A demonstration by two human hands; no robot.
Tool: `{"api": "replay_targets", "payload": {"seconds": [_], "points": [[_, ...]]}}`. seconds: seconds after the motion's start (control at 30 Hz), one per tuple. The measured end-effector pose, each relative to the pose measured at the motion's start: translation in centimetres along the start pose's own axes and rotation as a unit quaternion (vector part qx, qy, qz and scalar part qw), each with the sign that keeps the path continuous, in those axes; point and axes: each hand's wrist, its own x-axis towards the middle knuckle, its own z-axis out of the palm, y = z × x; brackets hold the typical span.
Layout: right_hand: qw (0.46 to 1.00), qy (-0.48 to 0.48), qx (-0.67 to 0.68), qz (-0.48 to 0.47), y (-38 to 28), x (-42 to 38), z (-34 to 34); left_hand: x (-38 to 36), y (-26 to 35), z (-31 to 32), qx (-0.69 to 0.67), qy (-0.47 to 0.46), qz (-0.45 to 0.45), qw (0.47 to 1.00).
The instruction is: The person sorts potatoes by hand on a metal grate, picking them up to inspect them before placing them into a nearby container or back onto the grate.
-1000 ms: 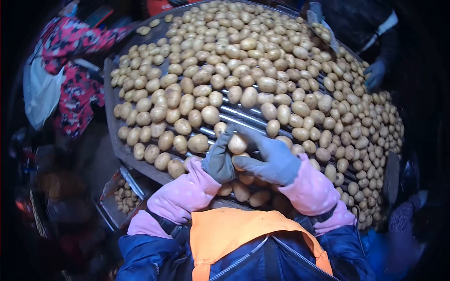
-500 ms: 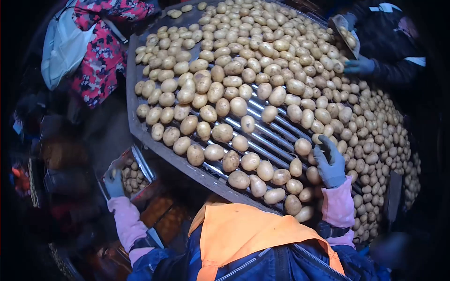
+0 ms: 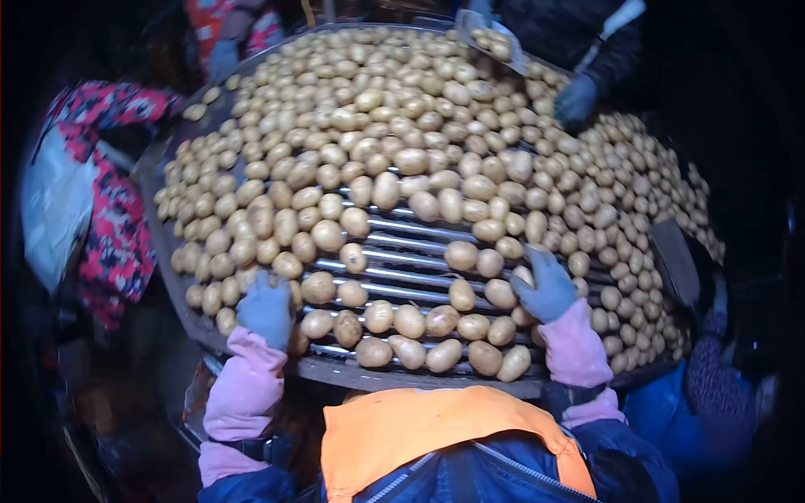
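Observation:
Many pale potatoes (image 3: 369, 101) lie on a table with a dark rim (image 3: 327, 370), partly over shiny metal bars (image 3: 402, 272). My left hand (image 3: 266, 310), in a grey-blue glove, rests among potatoes at the near left edge; its fingertips are blurred, and whether it grips one cannot be made out. To the right of the bars, my right hand (image 3: 545, 285), gloved alike, has its fingers curled round a potato (image 3: 524, 276), only part of which shows.
At the back right, a co-worker's gloved hand (image 3: 576, 99) touches potatoes beside a scoop-like container (image 3: 495, 40) holding some. A person in a patterned jacket (image 3: 113, 260) stands left. A dark divider (image 3: 676, 261) rises at right. Another person's sleeve (image 3: 717, 377) shows at lower right.
The view has turned, so the table sits further left. My left hand has moved from the box of potatoes beside the table onto the potatoes. My right hand stays right of the bars.

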Motion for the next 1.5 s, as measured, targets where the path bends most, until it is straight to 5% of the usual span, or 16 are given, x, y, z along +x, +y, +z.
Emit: {"api": "replay_targets", "payload": {"seconds": [0.17, 0.3, 0.43, 0.53, 0.67, 0.77, 0.97, 1.03, 1.1, 1.13, 1.2, 1.23, 1.27, 1.4, 1.43, 1.5], "points": [[0.989, -0.101, 0.078, 0.071, -5.8, 0.3, 3.6, 0.7, -0.8, 0.7, 0.062, -0.091, 0.062, 0.992], [0.917, -0.035, 0.380, -0.115, -8.7, 0.6, 6.1, 1.0, -0.6, -1.2, -0.030, -0.114, 0.122, 0.986], [0.892, -0.040, 0.445, 0.069, -6.9, 0.8, 1.5, 1.1, -0.8, -0.5, -0.068, -0.099, 0.119, 0.986], [0.970, -0.046, 0.221, 0.088, -1.2, -2.2, -1.9, 1.6, -1.0, -0.4, -0.117, -0.099, 0.124, 0.981], [0.961, -0.210, 0.065, 0.168, 0.1, -7.8, -7.9, 1.9, -0.9, 0.5, -0.137, -0.095, 0.127, 0.978], [0.966, -0.232, -0.058, 0.096, -1.4, -10.5, -5.7, 2.4, -1.6, 0.9, -0.182, -0.108, 0.145, 0.966], [0.994, -0.080, 0.048, 0.057, -5.1, -8.4, 0.3, 3.1, -3.1, 1.9, -0.359, -0.131, 0.085, 0.920], [0.995, -0.019, 0.100, -0.018, -6.2, -6.4, 2.7, 3.6, -4.6, 2.6, -0.522, -0.100, 0.046, 0.846], [0.948, -0.078, 0.305, -0.047, -8.3, -4.2, 3.2, 3.5, -5.5, 2.2, -0.652, -0.072, -0.039, 0.753], [0.950, 0.001, 0.292, -0.113, -7.9, -3.3, 5.2, 2.9, -5.6, 0.5, -0.707, -0.076, -0.058, 0.700], [0.900, -0.088, 0.425, 0.029, -8.1, -2.0, 1.6, 0.8, -4.4, -0.7, -0.781, 0.022, -0.060, 0.621], [0.858, -0.135, 0.485, 0.101, -7.8, -1.6, 0.3, 0.0, -4.5, -0.9, -0.858, 0.008, -0.037, 0.513], [0.896, -0.082, 0.432, 0.066, -6.2, -1.3, 0.4, -0.7, -4.6, -1.1, -0.918, -0.012, -0.020, 0.396], [0.901, 0.046, 0.430, 0.030, -1.2, -1.9, -0.1, -2.0, -1.6, -1.5, -0.982, -0.062, -0.100, 0.148], [0.891, 0.049, 0.450, 0.043, -0.3, -2.1, 0.2, -1.8, -0.4, -1.5, -0.983, -0.075, -0.104, 0.129], [0.881, 0.034, 0.470, 0.050, -0.3, -2.7, 0.6, -0.2, -0.7, 2.4, -0.966, -0.101, -0.145, 0.190]]}}
